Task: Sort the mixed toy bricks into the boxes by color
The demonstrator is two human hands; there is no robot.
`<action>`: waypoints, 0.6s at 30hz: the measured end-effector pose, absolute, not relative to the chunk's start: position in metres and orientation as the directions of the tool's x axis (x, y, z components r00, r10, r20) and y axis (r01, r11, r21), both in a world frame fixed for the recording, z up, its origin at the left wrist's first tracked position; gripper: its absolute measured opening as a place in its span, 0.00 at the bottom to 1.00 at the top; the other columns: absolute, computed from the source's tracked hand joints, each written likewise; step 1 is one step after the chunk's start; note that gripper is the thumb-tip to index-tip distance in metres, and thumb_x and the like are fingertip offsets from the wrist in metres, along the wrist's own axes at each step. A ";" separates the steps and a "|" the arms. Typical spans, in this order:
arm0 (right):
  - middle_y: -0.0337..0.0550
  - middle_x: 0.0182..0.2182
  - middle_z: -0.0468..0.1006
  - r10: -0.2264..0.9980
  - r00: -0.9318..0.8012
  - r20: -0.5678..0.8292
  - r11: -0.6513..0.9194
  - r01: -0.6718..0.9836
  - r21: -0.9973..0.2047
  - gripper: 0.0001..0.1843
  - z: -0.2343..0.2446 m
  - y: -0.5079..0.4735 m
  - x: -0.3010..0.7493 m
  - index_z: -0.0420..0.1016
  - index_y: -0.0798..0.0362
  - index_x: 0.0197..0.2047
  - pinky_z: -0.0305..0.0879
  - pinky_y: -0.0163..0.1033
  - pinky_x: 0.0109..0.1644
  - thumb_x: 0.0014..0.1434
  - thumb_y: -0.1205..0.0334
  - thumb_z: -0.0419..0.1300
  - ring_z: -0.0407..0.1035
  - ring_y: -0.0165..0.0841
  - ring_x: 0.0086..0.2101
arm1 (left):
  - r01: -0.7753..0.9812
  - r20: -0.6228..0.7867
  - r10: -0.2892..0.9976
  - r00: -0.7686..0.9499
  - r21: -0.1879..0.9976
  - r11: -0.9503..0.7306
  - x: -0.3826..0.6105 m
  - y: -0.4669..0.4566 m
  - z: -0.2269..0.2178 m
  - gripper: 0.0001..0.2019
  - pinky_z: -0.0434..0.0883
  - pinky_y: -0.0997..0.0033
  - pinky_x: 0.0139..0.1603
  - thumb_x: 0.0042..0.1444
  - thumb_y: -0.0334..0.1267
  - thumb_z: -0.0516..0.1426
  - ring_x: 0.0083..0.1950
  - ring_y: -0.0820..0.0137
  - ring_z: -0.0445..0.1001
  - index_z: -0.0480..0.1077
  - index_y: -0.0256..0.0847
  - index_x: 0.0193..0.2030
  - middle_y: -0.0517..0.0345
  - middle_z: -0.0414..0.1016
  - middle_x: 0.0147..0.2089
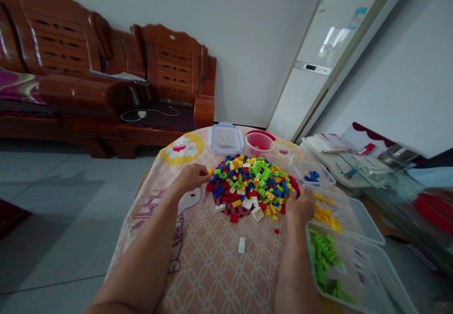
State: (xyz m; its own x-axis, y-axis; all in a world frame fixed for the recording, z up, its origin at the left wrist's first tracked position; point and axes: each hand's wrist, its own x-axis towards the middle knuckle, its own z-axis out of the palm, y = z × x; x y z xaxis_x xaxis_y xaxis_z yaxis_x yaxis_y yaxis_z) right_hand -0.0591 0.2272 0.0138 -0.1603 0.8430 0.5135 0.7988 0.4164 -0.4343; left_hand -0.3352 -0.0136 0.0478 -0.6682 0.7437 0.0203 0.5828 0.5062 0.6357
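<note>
A heap of mixed toy building bricks (247, 182) in red, blue, yellow, green and white lies on the round table. At its left edge is my left hand (193, 180), fingers bent together, the tips at some blue and yellow bricks. My right hand (300, 205) is at the heap's right edge, its fingers curled downward beside red and blue bricks. What either hand grips, if anything, is hidden or too small to tell. In front of the heap lie a white brick (242, 245) and a small red piece (276, 231).
Along the right stand clear plastic boxes: one with green bricks (323, 252), one with yellow bricks (327, 214), one with blue bricks (312, 176). Behind the heap are a lidded clear box (226, 139) and a pink tub (260, 141). A patterned cloth (212, 271) covers the table.
</note>
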 end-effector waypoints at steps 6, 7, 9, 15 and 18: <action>0.62 0.50 0.78 0.839 -0.155 0.522 0.413 0.805 -0.426 0.23 0.013 0.228 -0.059 0.79 0.61 0.53 0.62 0.47 0.52 0.60 0.63 0.52 0.70 0.47 0.48 | 0.530 -0.159 0.781 -0.604 0.652 0.543 -0.331 -0.015 0.047 0.15 0.62 0.77 0.22 0.48 0.50 0.62 0.21 0.71 0.71 0.73 0.39 0.28 0.62 0.72 0.18; 0.62 0.50 0.78 0.838 -0.155 0.524 0.413 0.807 -0.423 0.23 0.013 0.228 -0.059 0.80 0.61 0.53 0.62 0.47 0.52 0.60 0.63 0.52 0.70 0.47 0.48 | 0.531 -0.174 0.782 -0.599 0.645 0.550 -0.330 -0.013 0.046 0.14 0.61 0.77 0.21 0.47 0.50 0.63 0.20 0.72 0.70 0.73 0.39 0.27 0.62 0.72 0.18; 0.62 0.50 0.79 0.835 -0.155 0.528 0.414 0.809 -0.417 0.23 0.011 0.229 -0.059 0.80 0.61 0.53 0.62 0.47 0.52 0.60 0.63 0.52 0.70 0.47 0.48 | 0.539 -0.182 0.784 -0.593 0.633 0.555 -0.328 -0.010 0.044 0.13 0.60 0.78 0.19 0.46 0.48 0.63 0.18 0.73 0.68 0.72 0.39 0.26 0.63 0.70 0.17; 0.63 0.50 0.79 0.827 -0.159 0.538 0.423 0.807 -0.412 0.23 0.007 0.231 -0.059 0.80 0.62 0.53 0.62 0.47 0.52 0.61 0.62 0.52 0.70 0.48 0.49 | 0.433 -0.152 0.807 -0.571 0.779 0.453 -0.337 -0.013 0.037 0.10 0.62 0.79 0.20 0.47 0.44 0.60 0.20 0.73 0.70 0.73 0.38 0.27 0.61 0.74 0.20; 0.63 0.49 0.79 0.834 -0.155 0.530 0.415 0.808 -0.417 0.23 0.008 0.231 -0.059 0.80 0.62 0.52 0.62 0.47 0.51 0.60 0.62 0.52 0.70 0.49 0.48 | 0.326 -0.081 0.797 -0.599 0.884 0.336 -0.337 -0.012 0.037 0.13 0.62 0.79 0.20 0.49 0.47 0.61 0.19 0.75 0.68 0.75 0.38 0.30 0.61 0.73 0.20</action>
